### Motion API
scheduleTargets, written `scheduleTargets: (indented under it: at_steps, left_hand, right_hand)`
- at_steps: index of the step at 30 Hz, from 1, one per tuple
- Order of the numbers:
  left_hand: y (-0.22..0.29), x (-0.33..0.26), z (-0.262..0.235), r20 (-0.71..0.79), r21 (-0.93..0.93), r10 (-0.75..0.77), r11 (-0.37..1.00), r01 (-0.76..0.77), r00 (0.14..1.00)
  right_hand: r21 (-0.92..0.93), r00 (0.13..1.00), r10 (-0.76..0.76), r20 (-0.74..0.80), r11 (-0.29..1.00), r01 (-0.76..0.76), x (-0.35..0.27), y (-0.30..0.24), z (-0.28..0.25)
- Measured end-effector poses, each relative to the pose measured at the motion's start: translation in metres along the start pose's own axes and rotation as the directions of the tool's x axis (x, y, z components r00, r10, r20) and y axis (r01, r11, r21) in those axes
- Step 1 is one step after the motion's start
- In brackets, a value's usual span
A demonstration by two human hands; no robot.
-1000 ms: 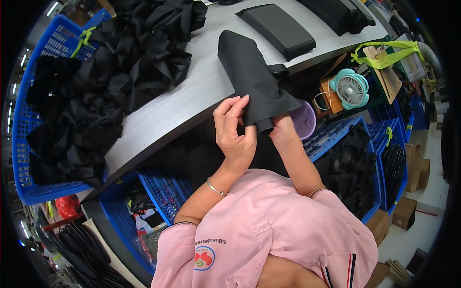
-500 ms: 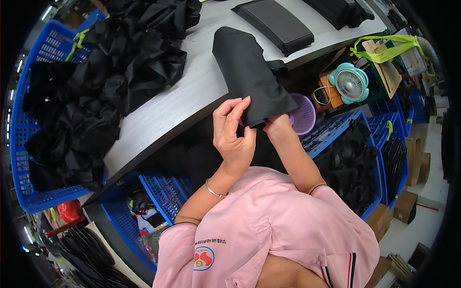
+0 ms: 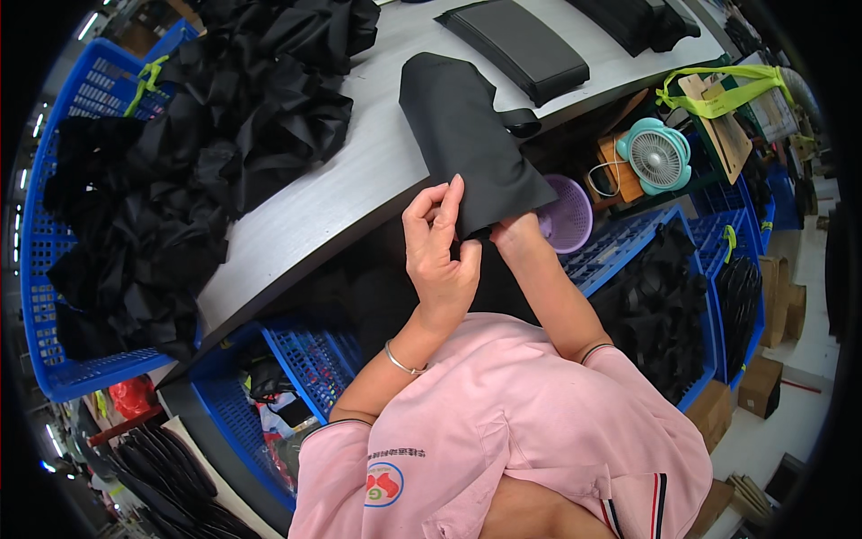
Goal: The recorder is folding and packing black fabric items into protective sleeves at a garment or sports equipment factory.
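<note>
A black fabric cover (image 3: 471,144), shaped like a long sleeve, lies slantwise with its far end over the table and its near end hanging past the table edge. My left hand (image 3: 438,256) is at its near left edge, the index fingertip against the cloth and the thumb apart near the lower edge. My right hand (image 3: 516,232) reaches in at the near end, so its fingers are hidden by the fabric. A black loop (image 3: 521,121) sticks out on the cover's right side.
Crumpled black cloth pieces (image 3: 189,171) fill a blue basket (image 3: 40,287) at left and spread onto the grey table (image 3: 296,216). Flat black padded pieces (image 3: 516,45) lie at the back. Right: a purple basket (image 3: 567,216), a turquoise fan (image 3: 655,154) and blue crates (image 3: 628,242).
My left index finger has slid slightly up along the cover's edge. The cover's near end looks a little flatter, and the black loop shows more clearly.
</note>
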State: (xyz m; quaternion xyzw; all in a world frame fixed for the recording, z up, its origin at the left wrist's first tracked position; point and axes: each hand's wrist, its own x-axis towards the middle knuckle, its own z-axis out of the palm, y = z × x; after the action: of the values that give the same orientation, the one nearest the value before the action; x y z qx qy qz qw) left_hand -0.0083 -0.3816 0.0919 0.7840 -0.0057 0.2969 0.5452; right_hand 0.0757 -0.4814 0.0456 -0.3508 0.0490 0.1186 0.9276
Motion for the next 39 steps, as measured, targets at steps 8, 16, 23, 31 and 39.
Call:
scheduleTargets:
  at_steps: [8, 16, 23, 31, 39]
  left_hand:
    - [-0.005, 0.003, -0.006, 0.004, -0.08, 0.046, 0.996, -0.045, 0.999]
    - [-0.061, 0.004, -0.006, -0.118, -0.195, -0.399, 0.907, 0.373, 0.909]
    - [-0.118, -0.023, 0.017, 0.168, -0.617, -0.785, 0.388, 0.684, 0.597]
    - [-0.097, -0.012, 0.037, 0.385, -0.649, -0.735, 0.214, 0.73, 0.558]
    - [-0.082, 0.001, 0.049, 0.441, -0.732, -0.693, 0.09, 0.676, 0.57]
  right_hand:
    - [-0.029, 0.997, -0.004, -0.073, 1.0, 0.002, 0.012, 0.0, 0.018]
    - [-0.644, 0.932, -0.22, 0.287, 0.676, 0.358, 0.027, -0.003, 0.017]
    - [-0.919, 0.91, -0.162, 0.381, -0.171, 0.355, 0.019, 0.024, 0.008]
    - [-0.741, 0.758, -0.268, 0.595, -0.547, 0.389, 0.027, 0.042, -0.003]
    - [-0.85, 0.855, -0.186, 0.484, -0.334, 0.408, 0.052, 0.051, 0.01]
